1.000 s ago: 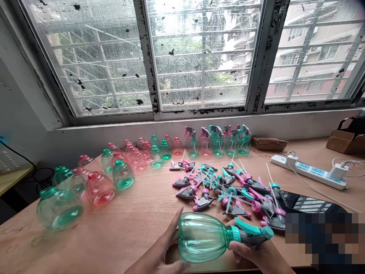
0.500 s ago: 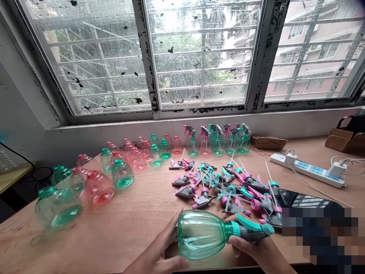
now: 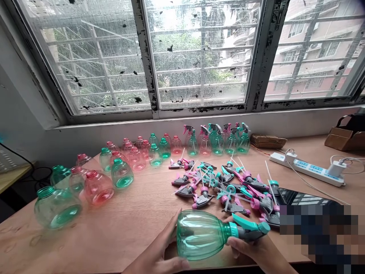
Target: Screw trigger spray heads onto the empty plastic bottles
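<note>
A clear green spray bottle [image 3: 201, 234] lies sideways between my hands, low over the near edge of the table. My left hand [image 3: 168, 247] is wrapped round its base end, thumb below and fingers behind. At the neck, my right hand [image 3: 245, 247] grips the teal collar, some of its fingers hidden behind. The teal and grey trigger sprayer [image 3: 251, 228] sits on the bottle's mouth and points right. Just beyond lies a pile of loose pink, teal and grey trigger sprayers [image 3: 203, 198] with white tubes.
Open green and pink bottles [image 3: 98, 188] stand at the left. Several bottles with sprayers fitted [image 3: 218, 144] line the back wall. Behind on the right are a white power strip [image 3: 308, 167], a brown packet [image 3: 268, 141] and a cardboard box [image 3: 345, 137]. A dark glossy tablet-like object [image 3: 308, 198] lies at right.
The sprayer end of the bottle has shifted slightly left with my right hand. Both hands keep their hold, and the things on the table have stayed in place.
</note>
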Motion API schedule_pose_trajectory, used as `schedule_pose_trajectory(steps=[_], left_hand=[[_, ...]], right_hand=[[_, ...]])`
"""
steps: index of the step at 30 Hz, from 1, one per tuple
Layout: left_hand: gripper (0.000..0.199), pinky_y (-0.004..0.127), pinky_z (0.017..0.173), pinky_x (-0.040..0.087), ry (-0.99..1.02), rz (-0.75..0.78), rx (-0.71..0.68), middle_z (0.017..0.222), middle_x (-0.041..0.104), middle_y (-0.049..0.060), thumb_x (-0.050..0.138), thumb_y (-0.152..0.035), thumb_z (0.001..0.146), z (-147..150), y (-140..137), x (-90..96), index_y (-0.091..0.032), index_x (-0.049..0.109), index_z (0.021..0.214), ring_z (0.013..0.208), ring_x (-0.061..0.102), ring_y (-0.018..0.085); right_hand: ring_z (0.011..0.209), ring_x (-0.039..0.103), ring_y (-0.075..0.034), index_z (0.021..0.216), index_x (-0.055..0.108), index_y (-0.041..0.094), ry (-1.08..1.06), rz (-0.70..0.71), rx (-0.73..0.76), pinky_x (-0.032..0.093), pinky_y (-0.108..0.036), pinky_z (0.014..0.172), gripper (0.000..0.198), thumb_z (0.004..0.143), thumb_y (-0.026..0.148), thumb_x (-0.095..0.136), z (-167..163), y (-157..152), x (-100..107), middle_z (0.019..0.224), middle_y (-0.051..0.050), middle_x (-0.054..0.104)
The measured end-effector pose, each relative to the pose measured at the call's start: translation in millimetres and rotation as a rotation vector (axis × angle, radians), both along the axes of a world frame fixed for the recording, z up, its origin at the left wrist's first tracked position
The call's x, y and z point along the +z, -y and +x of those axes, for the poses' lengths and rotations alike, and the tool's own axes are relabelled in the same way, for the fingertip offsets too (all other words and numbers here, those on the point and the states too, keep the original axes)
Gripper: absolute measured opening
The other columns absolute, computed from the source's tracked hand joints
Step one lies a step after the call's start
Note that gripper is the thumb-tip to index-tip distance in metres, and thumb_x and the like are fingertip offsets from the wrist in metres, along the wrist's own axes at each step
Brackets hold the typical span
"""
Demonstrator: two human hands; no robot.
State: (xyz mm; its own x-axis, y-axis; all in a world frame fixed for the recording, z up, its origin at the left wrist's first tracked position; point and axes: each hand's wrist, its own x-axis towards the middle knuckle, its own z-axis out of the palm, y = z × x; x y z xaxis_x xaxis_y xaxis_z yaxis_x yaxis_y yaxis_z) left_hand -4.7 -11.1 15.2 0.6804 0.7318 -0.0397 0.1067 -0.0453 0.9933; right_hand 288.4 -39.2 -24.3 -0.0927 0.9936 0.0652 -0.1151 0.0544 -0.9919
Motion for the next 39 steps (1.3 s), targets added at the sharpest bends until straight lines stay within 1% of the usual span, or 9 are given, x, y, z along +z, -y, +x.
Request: schedule_pose_trajectory(steps=[4,7,11,15,20,25,28,31,39], left_hand=[[0.094,0.041,0.122,0.029,0.01,0.012,0.01,0.168,0.02,-0.001,0.07,-0.032,0.091,0.6,0.5,-1.7,-0.042,0.003,0.156,0.152,0.024,0.028],[0.09,0.04,0.121,0.03,0.039,0.004,0.007,0.166,0.027,0.0,0.066,-0.034,0.094,1.1,-0.2,-5.0,-0.042,0.0,0.156,0.15,0.032,0.027],[0.11,0.045,0.123,0.024,0.05,-0.036,0.011,0.168,0.021,0.001,0.079,-0.04,0.082,0.2,-1.5,-7.0,-0.038,-0.003,0.156,0.153,0.023,0.03],[0.096,0.046,0.126,0.015,-0.016,0.017,0.018,0.169,0.015,-0.001,0.074,-0.042,0.086,-2.1,-0.8,-4.8,-0.036,0.009,0.157,0.155,0.013,0.029],[0.095,0.044,0.125,0.019,-0.059,0.066,0.009,0.168,0.018,-0.001,0.069,-0.031,0.092,-1.5,0.2,1.0,-0.039,-0.001,0.156,0.152,0.025,0.028],[0.107,0.048,0.125,0.015,-0.051,0.023,-0.003,0.169,0.013,0.001,0.074,-0.036,0.087,-1.0,-1.4,-0.6,-0.036,-0.009,0.155,0.154,0.017,0.029],[0.097,0.05,0.125,0.013,-0.028,-0.017,0.0,0.169,0.012,0.001,0.069,-0.044,0.089,-1.9,-1.5,-3.4,-0.034,-0.001,0.156,0.155,0.013,0.029],[0.088,0.048,0.125,0.015,-0.028,-0.003,0.003,0.168,0.016,0.0,0.067,-0.043,0.091,-2.0,-0.8,-4.4,-0.035,0.01,0.157,0.155,0.015,0.029],[0.093,0.04,0.125,0.021,-0.033,0.016,0.027,0.169,0.012,-0.002,0.068,-0.032,0.092,1.1,1.6,0.4,-0.036,0.001,0.157,0.155,0.013,0.027]], right_hand=[[0.053,0.057,-0.018,0.099,0.067,0.023,0.005,0.006,-0.008,0.047,-0.029,0.055,0.035,0.075,0.046,0.08,-0.4,0.2,-0.1,0.057,0.005,0.064],[0.053,0.058,-0.018,0.1,0.067,0.023,0.026,0.005,-0.013,0.047,-0.03,0.055,0.037,0.074,0.047,0.08,-0.5,0.3,0.0,0.057,0.005,0.064],[0.052,0.057,-0.017,0.095,0.067,0.024,0.015,-0.002,-0.001,0.048,-0.028,0.054,0.036,0.072,0.048,0.081,-0.8,0.1,0.4,0.057,0.006,0.062],[0.052,0.057,-0.015,0.093,0.067,0.025,-0.002,0.015,0.016,0.048,-0.026,0.053,0.032,0.074,0.046,0.081,-0.7,-0.7,-0.1,0.057,0.006,0.063],[0.052,0.057,-0.016,0.092,0.067,0.025,0.013,-0.01,0.009,0.048,-0.027,0.053,0.034,0.072,0.047,0.082,-0.4,-0.3,-0.2,0.058,0.005,0.062],[0.053,0.057,-0.017,0.094,0.066,0.025,0.032,-0.04,0.005,0.049,-0.029,0.055,0.039,0.07,0.051,0.082,-0.2,0.0,-0.1,0.058,0.005,0.062],[0.052,0.057,-0.017,0.094,0.066,0.025,0.019,-0.032,0.017,0.047,-0.028,0.054,0.035,0.072,0.047,0.082,0.2,-0.3,-0.7,0.058,0.005,0.063],[0.051,0.057,-0.016,0.097,0.067,0.025,-0.011,-0.005,0.029,0.046,-0.027,0.054,0.033,0.075,0.045,0.08,0.2,-0.5,-0.8,0.056,0.005,0.064],[0.05,0.055,-0.015,0.095,0.067,0.024,-0.048,0.002,-0.008,0.048,-0.027,0.053,0.034,0.074,0.046,0.081,-2.6,0.6,2.7,0.056,0.006,0.063]])
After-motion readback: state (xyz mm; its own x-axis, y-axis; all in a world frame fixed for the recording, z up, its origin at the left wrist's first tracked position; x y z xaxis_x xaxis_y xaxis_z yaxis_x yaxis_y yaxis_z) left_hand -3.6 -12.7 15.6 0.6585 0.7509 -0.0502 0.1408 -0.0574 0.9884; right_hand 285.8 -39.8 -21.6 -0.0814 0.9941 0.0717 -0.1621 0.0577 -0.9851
